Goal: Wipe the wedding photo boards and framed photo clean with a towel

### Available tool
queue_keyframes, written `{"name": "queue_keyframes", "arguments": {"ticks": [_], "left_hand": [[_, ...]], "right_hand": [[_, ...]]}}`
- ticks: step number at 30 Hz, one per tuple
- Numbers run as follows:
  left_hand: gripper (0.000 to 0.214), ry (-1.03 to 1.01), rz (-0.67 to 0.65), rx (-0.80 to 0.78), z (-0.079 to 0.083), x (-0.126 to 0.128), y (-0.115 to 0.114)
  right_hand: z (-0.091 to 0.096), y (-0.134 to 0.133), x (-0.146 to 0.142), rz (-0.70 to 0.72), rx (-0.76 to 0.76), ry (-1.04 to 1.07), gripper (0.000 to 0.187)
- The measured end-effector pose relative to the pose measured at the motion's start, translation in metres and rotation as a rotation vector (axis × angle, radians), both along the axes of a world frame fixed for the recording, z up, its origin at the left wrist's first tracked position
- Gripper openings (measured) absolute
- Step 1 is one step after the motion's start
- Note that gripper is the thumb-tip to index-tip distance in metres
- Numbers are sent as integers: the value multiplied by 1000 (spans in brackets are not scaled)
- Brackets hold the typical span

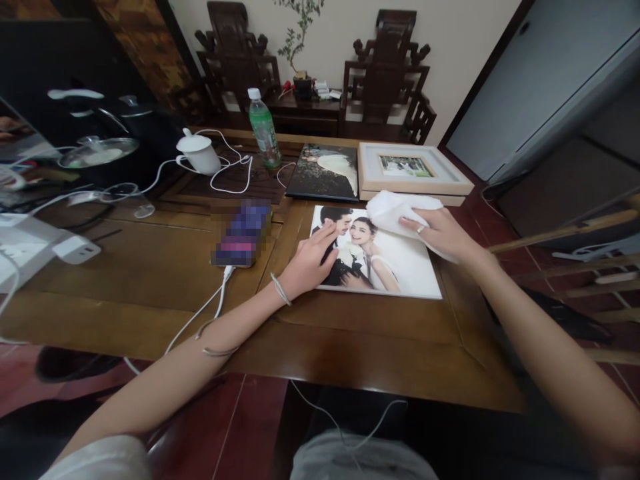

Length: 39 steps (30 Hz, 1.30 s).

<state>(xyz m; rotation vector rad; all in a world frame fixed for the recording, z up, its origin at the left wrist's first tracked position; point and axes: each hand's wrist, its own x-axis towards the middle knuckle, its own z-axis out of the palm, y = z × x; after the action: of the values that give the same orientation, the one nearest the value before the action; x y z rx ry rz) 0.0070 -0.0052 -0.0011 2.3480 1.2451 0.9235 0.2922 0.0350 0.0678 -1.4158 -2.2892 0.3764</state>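
Note:
A wedding photo panel (405,273) lies flat on the wooden table, showing a couple in dark and white clothes. My left hand (313,260) rests on its left side, fingers stretched out over the picture. At the panel's upper right, my right hand (440,233) grips a white cloth (395,207) that covers that corner. A ring shows on one right-hand finger. Behind the panel lie a dark photo panel (320,177) with a white gown on it and a pale wooden picture frame (367,175).
Left of my left hand lies a phone (243,233) with a blurred screen and a white cable (220,300). A green bottle (264,130), a lidded white cup (199,153), a pot (100,160) and a white power strip (75,248) stand farther back and left. Dark chairs are beyond the table (165,293).

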Motion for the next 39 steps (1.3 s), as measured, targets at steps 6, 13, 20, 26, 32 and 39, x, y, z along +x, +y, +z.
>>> {"name": "queue_keyframes", "arguments": {"ticks": [6,13,20,26,32,39], "left_hand": [[44,-9,-7,28,-2,0,1],[43,28,17,4,-2,1,0],[44,60,10,-4,1,0,0],[44,45,2,-1,0,-1,1],[43,42,-7,3,-1,-1,1],[44,44,13,-15,1,1,0]], "right_hand": [[-12,-15,-5,-22,70,-18,35],[-20,-118,2,184,142,-127,21],[-7,-139,0,352,96,-121,16],[-4,-52,-8,193,32,-46,34],[-11,6,-18,46,71,82,36],[-22,-60,-14,141,75,-74,27]]}}
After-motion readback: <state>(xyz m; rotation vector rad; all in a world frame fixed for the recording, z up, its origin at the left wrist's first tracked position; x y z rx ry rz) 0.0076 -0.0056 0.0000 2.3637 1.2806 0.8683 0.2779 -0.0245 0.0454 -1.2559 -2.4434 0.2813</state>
